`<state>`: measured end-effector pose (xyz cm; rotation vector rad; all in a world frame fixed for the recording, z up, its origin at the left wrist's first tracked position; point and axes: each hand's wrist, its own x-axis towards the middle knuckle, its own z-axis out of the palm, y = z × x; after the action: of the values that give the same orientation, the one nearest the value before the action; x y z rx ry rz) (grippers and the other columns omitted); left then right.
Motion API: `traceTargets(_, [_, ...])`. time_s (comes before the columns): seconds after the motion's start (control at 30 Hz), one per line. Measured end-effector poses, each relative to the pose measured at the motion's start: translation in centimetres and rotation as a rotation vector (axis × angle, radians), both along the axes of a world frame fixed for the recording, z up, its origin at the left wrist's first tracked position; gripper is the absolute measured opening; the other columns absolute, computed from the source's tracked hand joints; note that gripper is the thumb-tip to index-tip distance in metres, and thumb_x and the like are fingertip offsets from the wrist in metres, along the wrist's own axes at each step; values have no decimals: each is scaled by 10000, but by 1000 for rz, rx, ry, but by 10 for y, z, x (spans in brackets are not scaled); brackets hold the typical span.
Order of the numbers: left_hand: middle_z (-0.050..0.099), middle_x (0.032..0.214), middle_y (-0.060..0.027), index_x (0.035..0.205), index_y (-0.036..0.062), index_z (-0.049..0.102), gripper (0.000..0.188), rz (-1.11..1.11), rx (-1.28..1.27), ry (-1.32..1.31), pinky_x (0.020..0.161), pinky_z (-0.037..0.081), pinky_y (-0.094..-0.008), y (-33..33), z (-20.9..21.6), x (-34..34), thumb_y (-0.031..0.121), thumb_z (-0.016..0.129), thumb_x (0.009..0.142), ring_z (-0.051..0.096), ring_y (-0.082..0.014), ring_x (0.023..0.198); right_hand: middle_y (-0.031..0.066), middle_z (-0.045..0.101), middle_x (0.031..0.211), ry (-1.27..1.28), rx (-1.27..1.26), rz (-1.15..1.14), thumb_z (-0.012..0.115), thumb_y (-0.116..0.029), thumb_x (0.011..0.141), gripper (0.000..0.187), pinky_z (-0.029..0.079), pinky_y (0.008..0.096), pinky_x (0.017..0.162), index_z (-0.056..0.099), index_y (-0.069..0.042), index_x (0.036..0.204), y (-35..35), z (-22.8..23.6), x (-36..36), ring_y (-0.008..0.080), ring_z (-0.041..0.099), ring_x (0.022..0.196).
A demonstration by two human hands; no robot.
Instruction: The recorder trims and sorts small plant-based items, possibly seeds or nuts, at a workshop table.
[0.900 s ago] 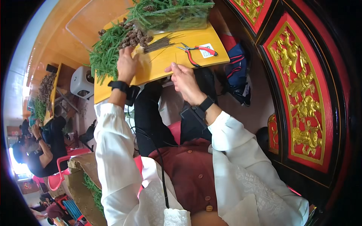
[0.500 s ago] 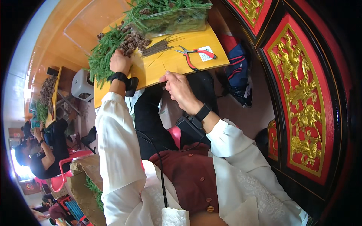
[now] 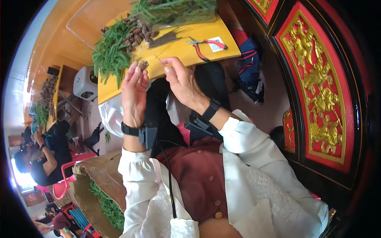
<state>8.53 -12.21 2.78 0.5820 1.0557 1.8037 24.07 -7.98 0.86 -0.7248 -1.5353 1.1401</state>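
Note:
Between the fingertips of my left hand is a small brown pine cone, held up over the table's near edge. My right hand, just to its right, pinches a thin dark wire that points up and leftward, apart from the cone. Beyond my hands, a heap of pine cones lies against green fir sprigs on the yellow table. A bundle of dark wires rests beside the cones. Red-handled pliers lie open to the right, by a white printed card.
A clear bin of green sprigs stands at the table's back. A cardboard box with greenery is at my lower left. A grey stool and a seated person are farther left. A carved red-and-gold panel rises on the right.
My left hand has come back from the cone heap toward me, now with one pine cone. My right hand has moved slightly up and left with the wire, closer to the left hand.

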Motion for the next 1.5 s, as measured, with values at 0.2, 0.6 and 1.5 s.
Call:
traceTargets(0.2, [581, 1139, -76, 1296, -5, 460, 388, -128, 45, -167, 853, 486, -244, -68, -33, 1, 88, 552, 931, 584, -122, 969, 7, 492, 595, -135, 9, 190, 628, -141, 872, 216, 403, 246, 534, 603, -25, 1053, -39, -3, -21, 64, 443, 545])
traceTargets(0.6, [603, 1147, -86, 1256, -13, 504, 356, -212, 120, -282, 918, 473, -281, -103, -66, 1, 69, 569, 916, 595, -155, 1005, -19, 469, 628, -125, 86, 302, 617, -89, 862, 223, 382, 203, 544, 628, -31, 1077, -69, -28, -16, 37, 398, 576])
traceTargets(1.5, [619, 1042, -56, 1205, -24, 565, 418, 199, 37, 223, 881, 459, -240, -79, -65, 48, -91, 645, 801, 589, -120, 945, 119, 611, 754, -158, 466, 60, 588, -13, 844, 68, 494, 342, 570, 565, -24, 907, -49, -62, 13, 287, 635, 663])
